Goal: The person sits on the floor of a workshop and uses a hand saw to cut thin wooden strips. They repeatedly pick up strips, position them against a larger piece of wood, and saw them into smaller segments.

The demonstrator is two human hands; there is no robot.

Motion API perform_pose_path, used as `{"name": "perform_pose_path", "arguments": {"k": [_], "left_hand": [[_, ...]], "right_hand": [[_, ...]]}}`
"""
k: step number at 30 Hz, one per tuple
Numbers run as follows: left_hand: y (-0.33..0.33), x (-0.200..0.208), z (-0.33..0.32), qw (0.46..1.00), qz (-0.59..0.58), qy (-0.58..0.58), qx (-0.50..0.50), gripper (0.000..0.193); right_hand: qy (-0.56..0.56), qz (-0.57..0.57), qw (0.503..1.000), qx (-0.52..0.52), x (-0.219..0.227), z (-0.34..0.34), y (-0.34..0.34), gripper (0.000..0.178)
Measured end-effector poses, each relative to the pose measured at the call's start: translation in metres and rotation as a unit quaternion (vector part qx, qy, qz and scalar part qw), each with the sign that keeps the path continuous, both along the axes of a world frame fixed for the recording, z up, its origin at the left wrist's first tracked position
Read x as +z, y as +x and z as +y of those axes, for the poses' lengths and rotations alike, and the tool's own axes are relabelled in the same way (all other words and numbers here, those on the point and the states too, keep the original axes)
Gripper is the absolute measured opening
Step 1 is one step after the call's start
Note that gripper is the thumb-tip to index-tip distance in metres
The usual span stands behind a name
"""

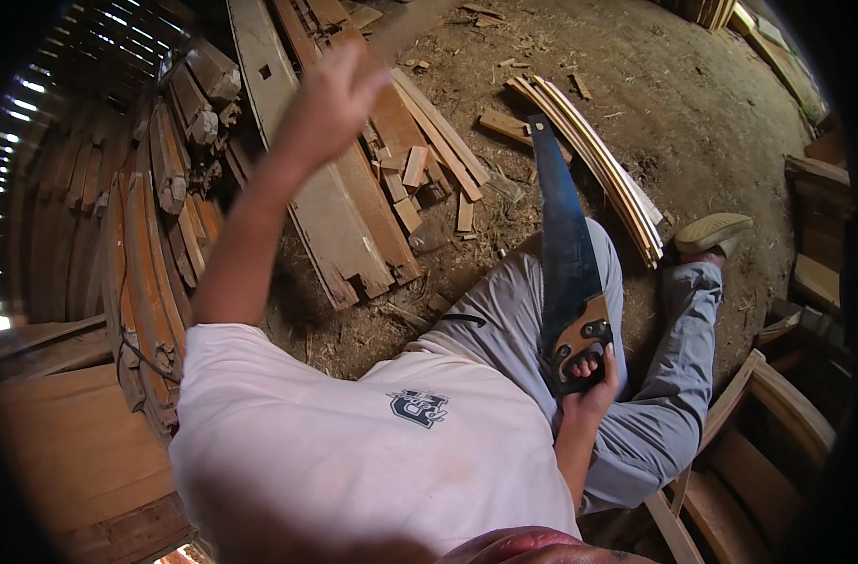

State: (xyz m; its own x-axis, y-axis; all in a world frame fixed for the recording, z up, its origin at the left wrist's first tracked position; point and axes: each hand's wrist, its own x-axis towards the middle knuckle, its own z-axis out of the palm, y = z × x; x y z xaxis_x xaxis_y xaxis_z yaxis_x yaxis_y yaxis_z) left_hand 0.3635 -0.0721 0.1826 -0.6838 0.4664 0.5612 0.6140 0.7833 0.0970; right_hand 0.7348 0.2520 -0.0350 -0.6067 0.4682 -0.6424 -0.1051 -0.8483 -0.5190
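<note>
Lone fisheye view, head-worn, facing steeply down, pale T-shirt (354, 442) close below the lens, left hand (330, 108) and right hand (590, 381) both within view, dirt floor (673, 85) beyond.

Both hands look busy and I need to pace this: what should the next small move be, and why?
Probably lower the left hand and rest its thin strip on the long boards before shifting the saw. The left hand is extended and motion-blurred, apparently gripping the strip, while the right hand holds the saw by its handle, blade pointing away from the torso.
</note>
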Motion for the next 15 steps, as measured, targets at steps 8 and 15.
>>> {"name": "perform_pose_path", "arguments": {"k": [8, 15], "left_hand": [[-0.001, -0.203, -0.065, 0.958, -0.249, -0.090, 0.113, 0.045], [-0.001, -0.228, -0.074, 0.945, -0.302, -0.043, 0.117, 0.045]], "right_hand": [[0.016, 0.005, 1.000, 0.016, 0.012, 0.001, 0.004, 0.021], [-0.014, 0.047, 0.999, 0.004, 0.036, -0.019, 0.006, 0.023]]}}
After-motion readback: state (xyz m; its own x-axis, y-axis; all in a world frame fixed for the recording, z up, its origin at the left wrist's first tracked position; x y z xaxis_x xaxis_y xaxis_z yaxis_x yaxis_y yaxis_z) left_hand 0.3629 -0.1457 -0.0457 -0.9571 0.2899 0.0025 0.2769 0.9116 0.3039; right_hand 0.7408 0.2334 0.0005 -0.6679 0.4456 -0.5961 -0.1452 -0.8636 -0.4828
